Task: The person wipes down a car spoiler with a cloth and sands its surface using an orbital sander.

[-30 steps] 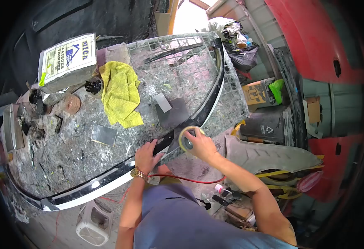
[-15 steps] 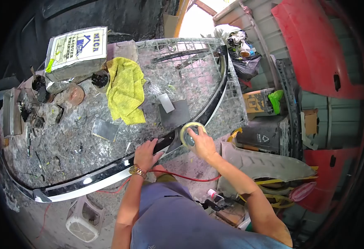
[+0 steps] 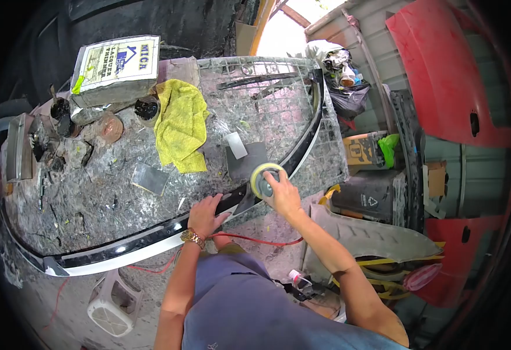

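Note:
A long curved black and white strip (image 3: 144,235) lies along the near edge of the worktable (image 3: 104,204). My left hand (image 3: 205,216), with a gold watch at the wrist, rests on the strip with its fingers apart. To its right, my right hand (image 3: 282,195) grips a round yellow-rimmed disc tool (image 3: 261,182) against the strip; its underside is hidden. Just behind the tool are a dark flat sheet (image 3: 245,160) and a small light grey block (image 3: 236,145). A red hose (image 3: 255,239) runs below my hands.
A yellow cloth (image 3: 181,125), a lacquer thinner can (image 3: 115,70), open cups (image 3: 147,109) and a grey sheet (image 3: 149,178) are on the table. A white stool (image 3: 114,306) stands below its near edge. A grey panel (image 3: 369,233) and red panels (image 3: 442,76) are at the right.
The camera view has shifted a little. My right hand and the disc tool have moved slightly along the strip, while my left hand stays at about the same place on it.

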`<act>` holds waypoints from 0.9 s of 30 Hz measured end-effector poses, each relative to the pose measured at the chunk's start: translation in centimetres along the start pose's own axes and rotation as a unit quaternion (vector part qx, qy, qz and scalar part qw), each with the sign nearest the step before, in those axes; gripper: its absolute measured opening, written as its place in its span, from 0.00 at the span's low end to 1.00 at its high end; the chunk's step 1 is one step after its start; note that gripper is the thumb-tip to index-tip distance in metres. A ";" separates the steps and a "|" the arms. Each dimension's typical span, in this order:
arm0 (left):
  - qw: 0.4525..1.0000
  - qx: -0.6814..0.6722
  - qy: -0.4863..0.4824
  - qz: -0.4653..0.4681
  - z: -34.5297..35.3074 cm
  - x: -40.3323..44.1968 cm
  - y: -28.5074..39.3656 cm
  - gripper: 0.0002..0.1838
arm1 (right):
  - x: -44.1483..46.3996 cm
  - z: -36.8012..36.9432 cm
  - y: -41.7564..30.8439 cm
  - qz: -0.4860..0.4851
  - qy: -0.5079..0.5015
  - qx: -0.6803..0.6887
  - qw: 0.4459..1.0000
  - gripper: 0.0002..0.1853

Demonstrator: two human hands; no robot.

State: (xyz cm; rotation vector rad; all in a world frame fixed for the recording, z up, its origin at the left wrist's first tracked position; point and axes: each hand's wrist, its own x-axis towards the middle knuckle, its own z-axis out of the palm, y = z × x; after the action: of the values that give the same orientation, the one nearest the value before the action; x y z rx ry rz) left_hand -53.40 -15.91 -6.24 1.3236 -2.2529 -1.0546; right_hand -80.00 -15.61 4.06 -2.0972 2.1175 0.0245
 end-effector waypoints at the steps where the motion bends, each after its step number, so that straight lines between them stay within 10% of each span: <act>1: 1.000 0.002 -0.001 -0.001 0.0 0.0 0.0 0.34 | -0.1 0.0 0.0 -0.002 -0.017 -0.005 1.000 0.36; 27: 0.999 0.005 0.035 0.008 0.2 0.3 0.4 0.31 | -1.7 0.6 -0.8 0.071 0.044 0.114 0.990 0.38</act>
State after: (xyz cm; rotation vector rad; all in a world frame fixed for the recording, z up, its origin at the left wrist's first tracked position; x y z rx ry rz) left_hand -53.87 -15.97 -6.12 1.3242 -2.2176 -0.9770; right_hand -79.17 -13.91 3.71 -1.8477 2.1984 -0.2844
